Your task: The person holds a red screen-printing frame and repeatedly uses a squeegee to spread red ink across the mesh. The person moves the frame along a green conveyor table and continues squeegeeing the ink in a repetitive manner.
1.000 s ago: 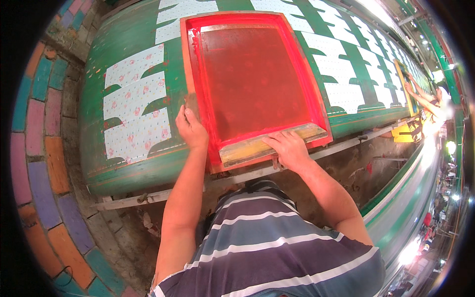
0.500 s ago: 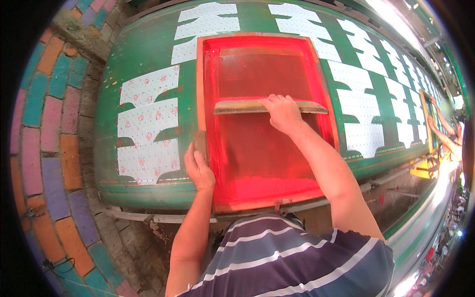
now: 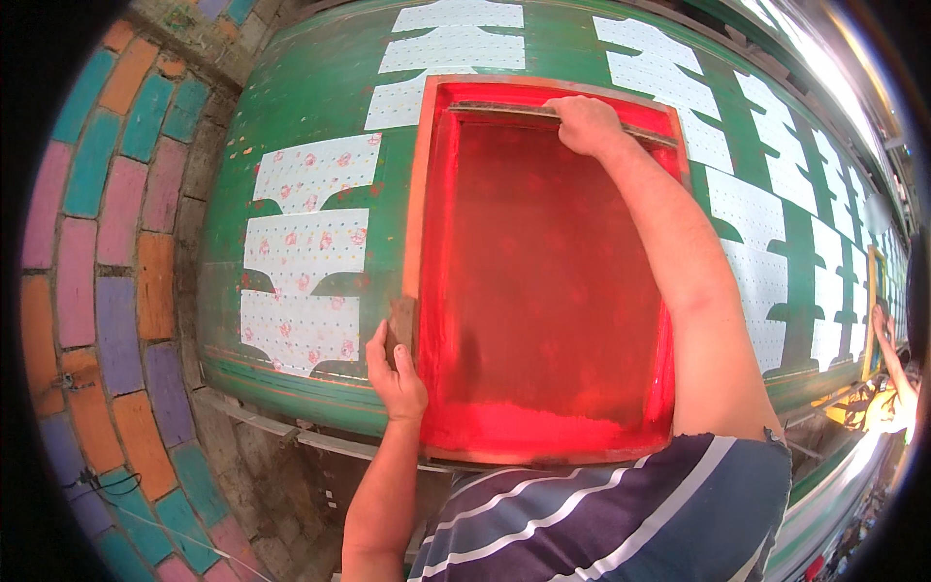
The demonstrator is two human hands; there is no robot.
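Observation:
A screen-printing frame [image 3: 420, 213] with a wooden rim lies on the long green table [image 3: 225, 209], its inner edges coated in wet red ink. Through its mesh [image 3: 553, 281] the surface looks dark red, with a brighter red band of ink at the near end. My right hand [image 3: 587, 126] is closed on a squeegee [image 3: 504, 113], a long narrow blade spanning the frame near its far end. At the frame's left side, my left hand [image 3: 398, 383] grips a small wooden handle [image 3: 402, 322]. Its fingers are partly hidden behind the wood.
Left of the frame lie white fabric pieces [image 3: 305, 247] with dots and red prints. More white cut pieces [image 3: 747, 252] run down the table to the right. At the far right another person's hand [image 3: 882, 325] is beside a yellow frame [image 3: 872, 291]. Painted bricks [image 3: 121, 213] line the left.
My right hand has pushed the squeegee from mid-frame to the far end. My left hand stays at the handle. The view has shifted, so the table and frame sit differently in it.

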